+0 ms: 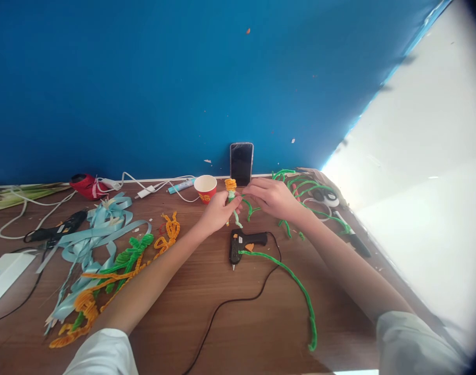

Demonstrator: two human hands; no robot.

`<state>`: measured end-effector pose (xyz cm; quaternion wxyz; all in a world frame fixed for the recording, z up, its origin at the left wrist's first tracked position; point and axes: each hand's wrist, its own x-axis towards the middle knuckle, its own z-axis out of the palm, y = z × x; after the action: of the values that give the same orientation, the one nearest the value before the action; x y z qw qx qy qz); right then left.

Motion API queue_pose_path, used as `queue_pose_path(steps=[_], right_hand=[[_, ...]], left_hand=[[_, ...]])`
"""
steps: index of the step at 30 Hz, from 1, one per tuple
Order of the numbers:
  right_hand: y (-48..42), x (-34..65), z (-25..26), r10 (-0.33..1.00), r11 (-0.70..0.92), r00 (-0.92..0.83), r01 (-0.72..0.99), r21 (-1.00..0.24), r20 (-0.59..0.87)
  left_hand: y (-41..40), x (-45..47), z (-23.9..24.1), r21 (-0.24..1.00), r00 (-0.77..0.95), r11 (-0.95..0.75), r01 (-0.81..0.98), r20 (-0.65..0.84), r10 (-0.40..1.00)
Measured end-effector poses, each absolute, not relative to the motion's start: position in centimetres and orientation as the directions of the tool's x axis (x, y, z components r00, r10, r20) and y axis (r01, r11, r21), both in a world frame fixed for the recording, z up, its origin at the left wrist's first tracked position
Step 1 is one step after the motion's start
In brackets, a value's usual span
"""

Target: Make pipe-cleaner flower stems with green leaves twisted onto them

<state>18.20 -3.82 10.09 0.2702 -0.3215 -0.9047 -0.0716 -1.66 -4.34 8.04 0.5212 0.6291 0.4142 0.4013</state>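
So my left hand [219, 212] has its fingers pressed together, pinching a little pipe-cleaner flower [230, 200] by its green stem, and the orange top sticks up just above them. The flower is held up over the wooden table [191, 317], right between both hands. My right hand [275, 198] is just beside it, fingers closed up around a thin green pipe cleaner [248, 207] that runs toward the stem, though I can't tell if it's actually pinching it. Right under the hands there's a black hot glue gun [243, 245] lying on its side, with a long green pipe cleaner [296, 284] touching it. A red-and-white paper cup [205, 188] and a phone [241, 163] propped against the blue wall [183, 88] sit just past the flower. Off left there's a messy pile of light blue ribbon [100, 234] next to orange pipe cleaners [85, 307].
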Motion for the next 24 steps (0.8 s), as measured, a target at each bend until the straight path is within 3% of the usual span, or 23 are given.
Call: queue_pose_path(steps=[5, 9, 14, 16, 19, 22, 24], right_hand=[[-4.1, 18.2, 10.5, 0.523, 0.803, -0.709, 0.595, 0.005, 0.473], [-3.9, 18.3, 10.4, 0.536, 0.787, -0.695, 0.617, 0.014, 0.479], [-3.9, 18.1, 10.0, 0.598, 0.753, -0.640, 0.655, -0.063, 0.482], [-4.1, 17.7, 9.9, 0.655, 0.721, -0.570, 0.668, -0.184, 0.496], [-4.4, 16.9, 9.9, 0.792, 0.607, -0.412, 0.613, -0.505, 0.451], [-4.7, 16.2, 10.2, 0.933, 0.312, -0.296, 0.391, -0.866, 0.202], [-4.8, 16.0, 10.3, 0.959, 0.032, -0.282, 0.208, -0.978, -0.029]], left_hand=[[-4.0, -1.8, 8.0, 0.978, 0.386, 0.163, -0.133, -0.101, 0.917], [-4.1, -1.9, 8.3, 0.926, 0.435, 0.320, -0.199, -0.209, 0.876], [-4.4, -1.7, 8.5, 0.947, 0.468, 0.292, -0.138, -0.197, 0.861], [-4.6, -1.6, 8.5, 0.981, 0.406, 0.170, -0.091, -0.120, 0.906], [-4.8, -1.6, 8.5, 0.996, 0.320, -0.073, 0.046, 0.054, 0.946], [-5.2, -1.6, 8.6, 0.900, 0.276, -0.361, 0.245, 0.293, 0.916], [-5.5, -1.7, 8.7, 0.805, 0.283, -0.485, 0.342, 0.404, 0.870]])
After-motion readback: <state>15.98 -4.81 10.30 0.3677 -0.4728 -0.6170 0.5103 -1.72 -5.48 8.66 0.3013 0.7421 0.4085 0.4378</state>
